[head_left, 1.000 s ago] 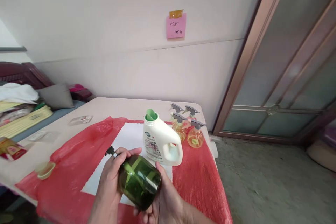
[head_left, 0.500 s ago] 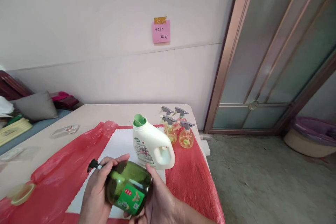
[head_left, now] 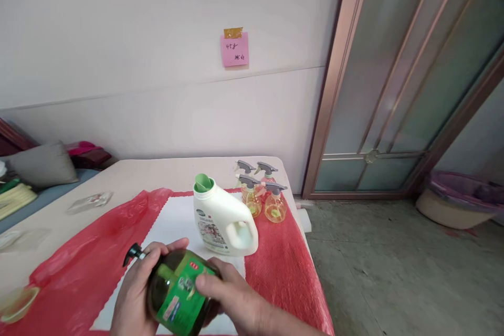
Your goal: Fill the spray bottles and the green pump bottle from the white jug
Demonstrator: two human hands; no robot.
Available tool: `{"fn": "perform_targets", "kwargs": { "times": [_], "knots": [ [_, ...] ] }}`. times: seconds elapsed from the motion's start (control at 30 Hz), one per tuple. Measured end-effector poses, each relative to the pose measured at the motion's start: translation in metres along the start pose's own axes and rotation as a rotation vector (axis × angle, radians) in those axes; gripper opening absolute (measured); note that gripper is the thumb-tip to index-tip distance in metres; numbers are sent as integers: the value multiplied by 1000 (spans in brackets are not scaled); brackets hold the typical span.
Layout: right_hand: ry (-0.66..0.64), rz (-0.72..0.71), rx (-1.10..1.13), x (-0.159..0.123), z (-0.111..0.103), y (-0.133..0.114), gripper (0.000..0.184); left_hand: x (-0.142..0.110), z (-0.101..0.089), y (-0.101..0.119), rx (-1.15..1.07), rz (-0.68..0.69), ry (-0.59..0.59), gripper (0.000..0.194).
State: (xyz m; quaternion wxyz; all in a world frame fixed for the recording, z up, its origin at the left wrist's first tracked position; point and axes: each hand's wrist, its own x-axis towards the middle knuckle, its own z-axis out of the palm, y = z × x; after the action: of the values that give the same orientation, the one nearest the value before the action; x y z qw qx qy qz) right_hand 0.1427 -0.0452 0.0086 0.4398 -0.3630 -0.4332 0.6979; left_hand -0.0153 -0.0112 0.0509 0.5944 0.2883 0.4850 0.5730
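Note:
Both hands hold a dark green pump bottle (head_left: 173, 273) with a bright green label, tilted on its side with its black pump head pointing left. My left hand (head_left: 137, 289) wraps round the neck end. My right hand (head_left: 232, 291) grips the base end, its thumb pressed on the label. Just beyond the bottle stands a white detergent jug (head_left: 220, 220) with a green insert in its uncapped mouth and a loop handle on the right. It rests on a white sheet (head_left: 173, 220) over red plastic (head_left: 283, 257).
Several spray bottles (head_left: 274, 209) with grey triggers stand by the table's right edge. A clear packet (head_left: 92, 201) and a yellowish round item (head_left: 19, 304) lie to the left. A pink note (head_left: 235, 50) is taped to the wall. A lined tub (head_left: 452, 207) sits on the floor.
The pump bottle has rolled in my hands, so its label faces further up. My right thumb has moved onto the label. The view has shifted slightly right.

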Motion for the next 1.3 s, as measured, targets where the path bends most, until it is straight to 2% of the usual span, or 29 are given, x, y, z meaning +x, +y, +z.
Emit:
{"fn": "perform_targets", "kwargs": {
  "times": [0.07, 0.13, 0.17, 0.23, 0.33, 0.47, 0.53, 0.6, 0.67, 0.73, 0.8, 0.87, 0.93, 1.0, 1.07, 1.17, 1.3],
  "knots": [
    [-136, 110, 217, 3, -1, 6, 69, 0, 0, 0, 37, -10, -2, 33],
    [-228, 149, 285, 4, -2, 10, 71, 0, 0, 0, 64, -13, 25, 34],
    [-225, 150, 274, 3, -4, 10, 71, 1, 0, 0, 72, -17, 33, 35],
    [-150, 106, 148, -1, -8, 5, 70, 1, 0, 0, 77, -20, 29, 35],
    [-2, -37, -194, -7, -16, -12, 70, -1, 3, 0, 68, 3, 4, 36],
    [-13, -165, -425, -16, -16, -34, 84, -2, 11, -9, 187, 34, -53, 38],
    [1, -219, -465, -19, -13, -39, 80, -4, 16, -15, 269, 55, -119, 39],
    [141, -285, -503, -19, -15, -41, 62, -6, 19, -19, 284, 91, -141, 37],
    [365, -352, -592, -15, -26, -42, 47, -7, 19, -21, 245, 111, -108, 36],
    [593, -386, -755, -7, -46, -44, 44, -6, 18, -19, 191, 105, -44, 36],
    [726, -339, -889, 4, -70, -44, 49, -2, 14, -16, 133, 120, 37, 38],
    [732, -284, -903, 17, -93, -41, 52, 5, 7, -12, 76, 152, 129, 40],
    [641, -226, -888, 28, -109, -35, 37, 13, -4, -7, 20, 175, 203, 39],
    [567, -205, -861, 37, -116, -26, 23, 20, -15, -2, -45, 194, 271, 36],
    [546, -218, -834, 43, -114, -17, 20, 24, -26, 3, -112, 219, 339, 34],
    [543, -247, -787, 51, -101, -3, 22, 27, -33, 6, -149, 240, 399, 33],
    [487, -257, -693, 63, -76, 14, 25, 24, -29, 6, -113, 244, 334, 33]
  ]
}}
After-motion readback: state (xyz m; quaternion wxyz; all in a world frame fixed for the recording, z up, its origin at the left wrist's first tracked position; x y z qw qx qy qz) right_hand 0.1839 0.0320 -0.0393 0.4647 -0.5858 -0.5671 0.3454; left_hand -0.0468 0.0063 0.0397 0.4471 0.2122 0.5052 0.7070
